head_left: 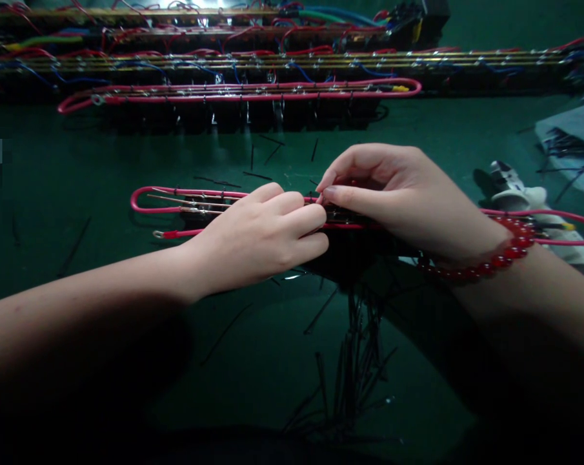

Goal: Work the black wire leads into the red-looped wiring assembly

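Note:
A dark strip assembly lies across the middle, with bare copper rods [209,199] along it and a thick red cable [149,208] looped around it. Small black ties bind the cable. My left hand [277,226] is closed over the assembly, its fingers curled down around it. Thumb and forefinger of my right hand [383,187] are pinched together at the cable's upper run, close to my left fingertips. Whatever sits in that pinch is too small and covered to make out. A ring terminal [159,234] ends the cable at the left.
Behind lies a similar red-cabled assembly [238,97], then longer wired strips [272,61]. White-handled cutters [514,187] rest at the right beside a plastic bag [575,148] with black ties. A pile of black cable ties [354,361] lies in front; cut pieces are scattered on the green table [151,148].

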### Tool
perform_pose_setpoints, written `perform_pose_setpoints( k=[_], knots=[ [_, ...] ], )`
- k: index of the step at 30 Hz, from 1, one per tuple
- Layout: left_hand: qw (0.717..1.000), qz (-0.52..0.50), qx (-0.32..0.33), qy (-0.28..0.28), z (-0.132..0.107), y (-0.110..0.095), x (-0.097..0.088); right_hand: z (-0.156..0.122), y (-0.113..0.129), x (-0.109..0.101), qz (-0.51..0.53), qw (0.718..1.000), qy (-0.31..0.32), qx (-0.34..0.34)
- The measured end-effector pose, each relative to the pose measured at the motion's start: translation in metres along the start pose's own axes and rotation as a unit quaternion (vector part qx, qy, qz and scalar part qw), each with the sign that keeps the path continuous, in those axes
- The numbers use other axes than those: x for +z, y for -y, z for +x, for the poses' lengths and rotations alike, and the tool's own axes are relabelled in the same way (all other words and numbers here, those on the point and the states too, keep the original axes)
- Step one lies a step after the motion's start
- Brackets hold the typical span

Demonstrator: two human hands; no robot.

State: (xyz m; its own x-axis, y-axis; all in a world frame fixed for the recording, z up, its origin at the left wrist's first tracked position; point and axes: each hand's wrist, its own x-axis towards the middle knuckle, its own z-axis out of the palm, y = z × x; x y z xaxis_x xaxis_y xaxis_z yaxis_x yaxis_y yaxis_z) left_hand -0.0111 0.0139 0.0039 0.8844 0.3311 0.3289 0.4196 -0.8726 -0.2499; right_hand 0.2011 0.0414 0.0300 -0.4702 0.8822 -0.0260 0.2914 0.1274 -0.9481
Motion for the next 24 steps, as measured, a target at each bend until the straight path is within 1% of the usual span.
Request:
perform_pose_setpoints(
  k=[8,20,24],
  knots=[
    [1.000,0.003,0.003,0.009,0.0005,-0.0001,-0.0006,0.0003,-0.0003,0.0011,-0.006,1.000,0.000,-0.001],
    [1.000,-0.010,0.003,0.003,0.0004,0.0003,0.0002,0.0003,-0.0004,0.0016,-0.003,1.000,0.001,-0.002],
    [1.000,-0.009,0.006,0.017,0.0012,0.0018,-0.0034,-0.0021,0.0023,0.0014,-0.007,1.000,0.002,-0.004]
  ],
)
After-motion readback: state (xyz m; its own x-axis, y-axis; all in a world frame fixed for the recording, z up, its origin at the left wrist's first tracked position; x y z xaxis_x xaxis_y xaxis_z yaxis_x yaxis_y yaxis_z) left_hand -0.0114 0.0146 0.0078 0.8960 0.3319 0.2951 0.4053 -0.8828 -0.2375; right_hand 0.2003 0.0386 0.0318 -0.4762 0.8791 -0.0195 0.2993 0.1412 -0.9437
